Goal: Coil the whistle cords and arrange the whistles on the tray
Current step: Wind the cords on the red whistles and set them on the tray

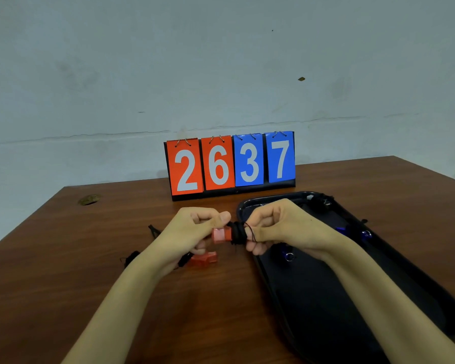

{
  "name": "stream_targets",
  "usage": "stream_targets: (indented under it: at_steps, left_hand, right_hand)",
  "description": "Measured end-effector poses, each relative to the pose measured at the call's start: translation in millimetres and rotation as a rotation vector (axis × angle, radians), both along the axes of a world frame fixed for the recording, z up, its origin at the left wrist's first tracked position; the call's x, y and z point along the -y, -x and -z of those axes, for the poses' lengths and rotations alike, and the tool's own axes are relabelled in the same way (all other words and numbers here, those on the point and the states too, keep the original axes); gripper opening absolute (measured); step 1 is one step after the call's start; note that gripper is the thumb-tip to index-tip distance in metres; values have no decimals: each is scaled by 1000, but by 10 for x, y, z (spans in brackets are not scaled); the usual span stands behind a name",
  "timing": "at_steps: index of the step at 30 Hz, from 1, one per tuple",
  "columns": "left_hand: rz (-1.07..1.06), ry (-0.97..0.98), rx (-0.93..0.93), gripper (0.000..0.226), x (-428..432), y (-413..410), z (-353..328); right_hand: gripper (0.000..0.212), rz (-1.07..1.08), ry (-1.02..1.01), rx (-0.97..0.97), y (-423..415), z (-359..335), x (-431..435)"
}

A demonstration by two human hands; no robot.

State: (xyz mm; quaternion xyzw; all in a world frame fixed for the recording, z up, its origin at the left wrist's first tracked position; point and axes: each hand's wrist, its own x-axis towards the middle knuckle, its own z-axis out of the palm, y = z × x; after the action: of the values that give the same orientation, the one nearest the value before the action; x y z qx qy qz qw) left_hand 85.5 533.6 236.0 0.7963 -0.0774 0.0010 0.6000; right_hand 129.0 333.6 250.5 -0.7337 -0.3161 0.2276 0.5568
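- Lower left of centre: a second red whistle (pixel 204 259) lies on the counter (pixel 63 258) with loose black cord beside it; not yet coiled, I'd say.
- Centre: the left hand (pixel 195 228) grips a red whistle (pixel 221 235), and the right hand (pixel 273 224) pinches its cord (pixel 238 232), which is mostly wound.
- Right: blue whistles (pixel 285 252) already lie on the tray (pixel 313 311).

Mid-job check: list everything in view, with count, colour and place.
table: one, brown wood, under everything.
scoreboard: one, two orange and two blue cards reading 2637, table's back.
tray: one, black, table's right side.
held whistle: one, red, raised above the table.
cord: one, black, wound on held whistle.
loose whistle: one, red, on table beneath it.
blue whistles: at least two, on tray.
dark bundle: one, black, tray's far end.
loose cords: at least two, black, table's left.
left hand: grips held whistle.
right hand: fingers pinch the cord.
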Motion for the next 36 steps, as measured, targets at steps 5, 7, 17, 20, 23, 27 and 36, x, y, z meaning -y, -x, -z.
stream_targets:
  at_steps: [5, 7, 17, 20, 23, 27, 36]
  left_hand:
    - [37, 108, -34, 38, 51, -20, 69]
    - [25, 127, -15, 38, 52, -34, 92]
    - [-89, -283, 122, 28, 279, -84, 287]
    - [-143, -479, 225, 24, 295, -71, 368]
    - [-166, -593, 287, 22, 297, -63, 392]
    - [-196, -723, 380, 21, 282, -59, 369]
    - [-334, -624, 585, 10, 263, -58, 294]
  right_hand:
    - [9, 20, -110, -178, -15, 3, -13]
    - [8, 90, -181, -263, -40, 15, -22]
    - [10, 461, -255, -180, -88, 70, -30]
    - [7, 516, -197, -107, -94, 95, -64]
    - [4, 609, -78, 83, -117, 140, -95]
    - [2, 701, 90, 358, -143, 224, -100]
    - [13, 510, 419, 649, -59, 246, -177]
